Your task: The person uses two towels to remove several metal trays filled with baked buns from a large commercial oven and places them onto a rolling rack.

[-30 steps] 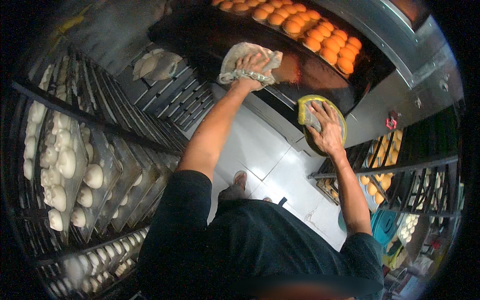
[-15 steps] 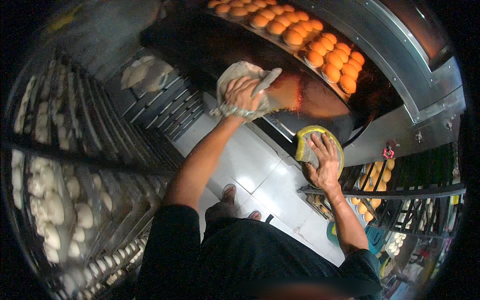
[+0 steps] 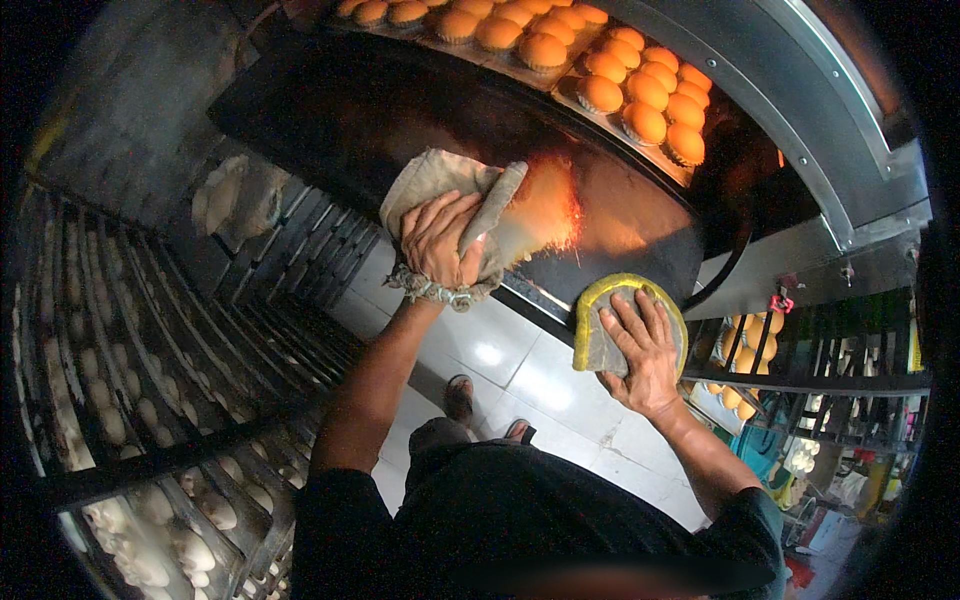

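My left hand is closed on a crumpled grey cloth at the front edge of a dark oven shelf. My right hand holds a rounded grey pad with yellow trim, palm down and fingers over it, at the shelf's right end. Just behind the shelf, inside the steel oven, lie trays of orange-brown buns in pleated cups. An orange glow shows on the dark surface beside the cloth.
Racks with pale dough pieces stand on the left, another rack with baked buns on the right. A folded cloth lies beyond the left rack. Red knobs are on the oven front. White floor tiles lie below.
Both hands, with cloth and pad, have moved down in the picture, the left one also leftward. The view has shifted, with the oven and bun trays now further left.
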{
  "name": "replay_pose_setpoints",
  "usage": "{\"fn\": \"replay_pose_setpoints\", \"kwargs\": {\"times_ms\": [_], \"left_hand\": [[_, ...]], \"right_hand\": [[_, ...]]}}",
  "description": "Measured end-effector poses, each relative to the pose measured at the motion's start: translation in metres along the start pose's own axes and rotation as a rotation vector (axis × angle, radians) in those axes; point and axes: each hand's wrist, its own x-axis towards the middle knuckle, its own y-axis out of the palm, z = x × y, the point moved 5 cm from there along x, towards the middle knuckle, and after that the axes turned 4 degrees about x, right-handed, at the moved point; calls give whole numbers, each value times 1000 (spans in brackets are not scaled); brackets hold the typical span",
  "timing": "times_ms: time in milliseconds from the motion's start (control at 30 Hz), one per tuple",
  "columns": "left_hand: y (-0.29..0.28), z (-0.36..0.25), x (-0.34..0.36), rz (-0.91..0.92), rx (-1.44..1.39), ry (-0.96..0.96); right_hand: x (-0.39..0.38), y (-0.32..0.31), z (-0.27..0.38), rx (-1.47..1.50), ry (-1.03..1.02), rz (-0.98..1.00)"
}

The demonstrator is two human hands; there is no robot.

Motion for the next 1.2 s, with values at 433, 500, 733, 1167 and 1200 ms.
{"fn": "replay_pose_setpoints", "kwargs": {"times_ms": [433,500,733,1167,1200], "left_hand": [[5,9,-10,-86,-83,16],[4,9,-9,-89,-89,11],[-3,10,-10,-92,-80,15],[1,-13,-3,235,153,-80],[3,-13,-2,251,168,-80]], "right_hand": [[-4,9,-11,-5,-64,-55],[-2,8,-8,16,-52,-63],[-1,4,0,43,-50,-103],[-10,11,0,-25,-46,-107],[-9,9,3,-21,-37,-111]]}}
